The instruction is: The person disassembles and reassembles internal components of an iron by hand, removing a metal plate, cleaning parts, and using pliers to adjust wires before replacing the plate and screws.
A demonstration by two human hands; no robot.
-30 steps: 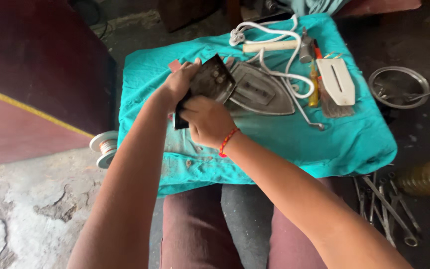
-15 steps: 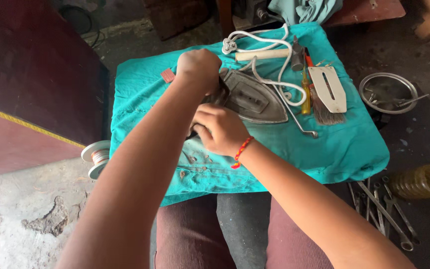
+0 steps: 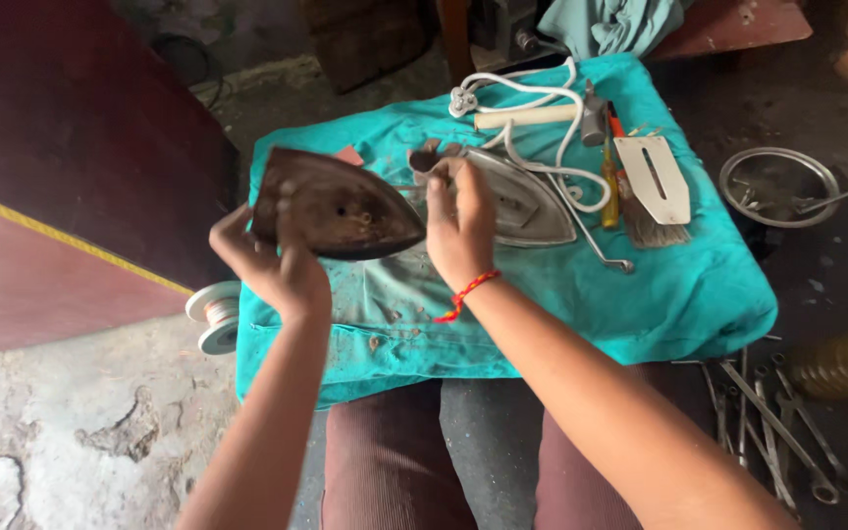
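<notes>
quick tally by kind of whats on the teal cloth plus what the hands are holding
Dark iron soleplate, held by the left hand: 1
Grey iron body, touched by the right hand: 1
White cord with plug: 1
Hammer: 1
Screwdriver: 1
Brush: 1
White slotted plate: 1
Thin metal rod: 1
Total on the teal cloth or in hand: 8

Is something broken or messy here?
Yes. The iron is in pieces: the left hand holds up its dark, rusty plate, while the right hand touches the grey body lying on the stained teal cloth.
</notes>
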